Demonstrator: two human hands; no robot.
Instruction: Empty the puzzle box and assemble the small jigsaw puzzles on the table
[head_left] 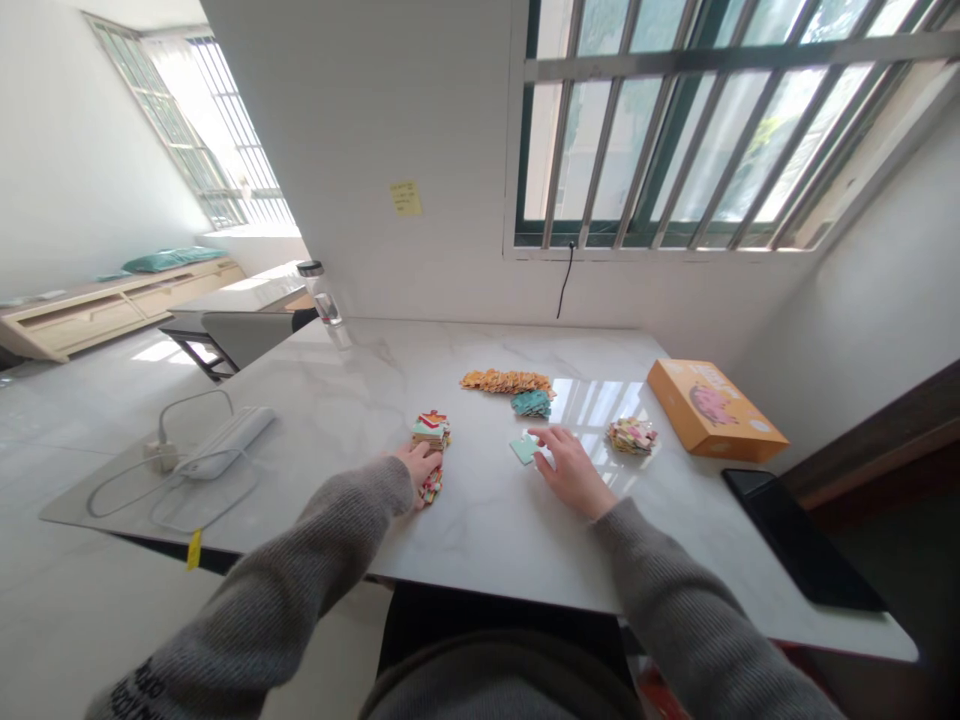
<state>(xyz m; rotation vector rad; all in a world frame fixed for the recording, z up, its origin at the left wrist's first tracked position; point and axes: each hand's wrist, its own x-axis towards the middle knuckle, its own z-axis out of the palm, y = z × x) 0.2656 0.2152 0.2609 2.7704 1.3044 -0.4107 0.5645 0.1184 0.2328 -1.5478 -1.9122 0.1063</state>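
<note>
The right hand (564, 462), grip apart, is at a green piece (523, 450) on the table (487, 540); the left hand (417, 468) touches a stack (430, 432), clamped or not I cannot tell. Beyond: orange pile (504, 381), teal pile (531, 404); rightward: mixed pile (631, 436), box (712, 408), its lettering unreadable, like the note's (406, 198).

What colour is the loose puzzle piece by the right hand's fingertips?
The loose puzzle piece is pale green, in the head view.
</note>
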